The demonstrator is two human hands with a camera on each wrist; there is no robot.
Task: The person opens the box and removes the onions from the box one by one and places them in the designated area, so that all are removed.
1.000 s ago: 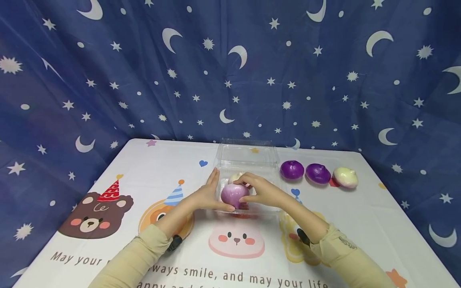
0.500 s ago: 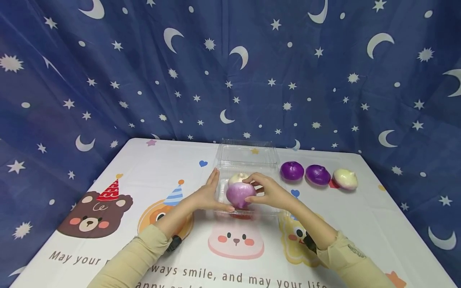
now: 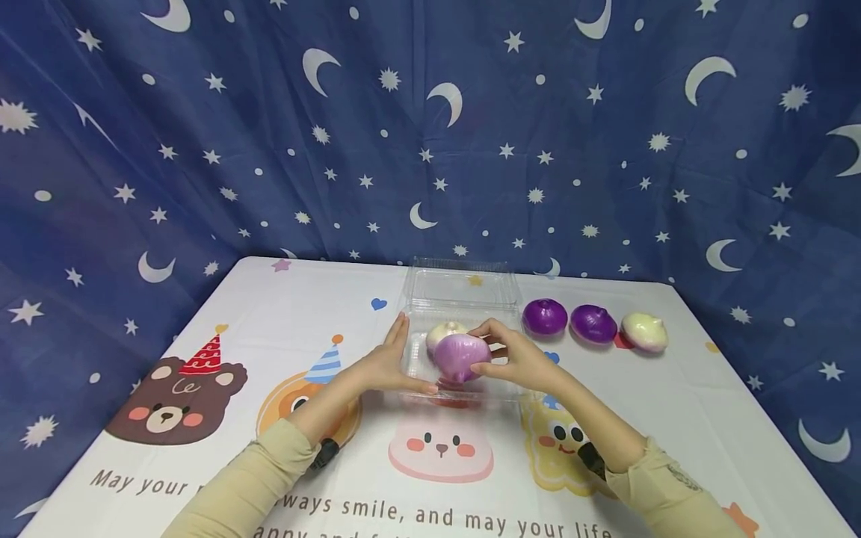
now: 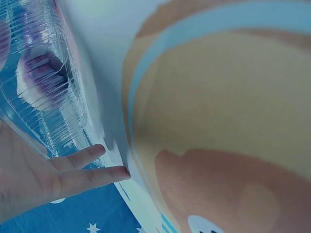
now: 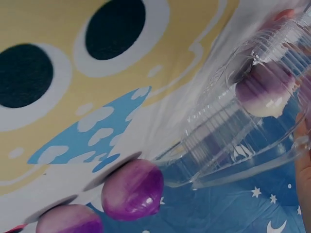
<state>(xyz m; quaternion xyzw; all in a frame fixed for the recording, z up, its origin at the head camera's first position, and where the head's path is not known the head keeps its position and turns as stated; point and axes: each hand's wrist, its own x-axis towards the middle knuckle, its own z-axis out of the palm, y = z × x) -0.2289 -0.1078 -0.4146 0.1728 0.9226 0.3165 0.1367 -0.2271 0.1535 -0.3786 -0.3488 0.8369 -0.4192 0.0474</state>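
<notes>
My right hand (image 3: pixel 518 360) grips a light purple onion (image 3: pixel 460 357) between thumb and fingers, over the clear plastic clamshell box (image 3: pixel 415 365). A whitish onion (image 3: pixel 441 334) sits inside the box, partly hidden behind the held one. Through the ribbed wall in the right wrist view, an onion (image 5: pixel 266 92) shows purple above and pale below. At the box's left side rests my left hand (image 3: pixel 383 369), its fingers stretched along the wall and the thumb along the front edge. In the left wrist view two of its fingers (image 4: pixel 87 178) are straight.
Right of the box, two deep purple onions (image 3: pixel 545 317) (image 3: pixel 593 324) and a pale yellowish one (image 3: pixel 644 332) stand in a row. The box's lid (image 3: pixel 437 287) lies folded back toward the blue curtain (image 3: pixel 377 112). A printed white cloth (image 3: pixel 303 299) covers the table.
My right hand has shifted to the right and slightly up with the light purple onion, showing more of the whitish onion behind it. The left hand has stayed at the box's side.
</notes>
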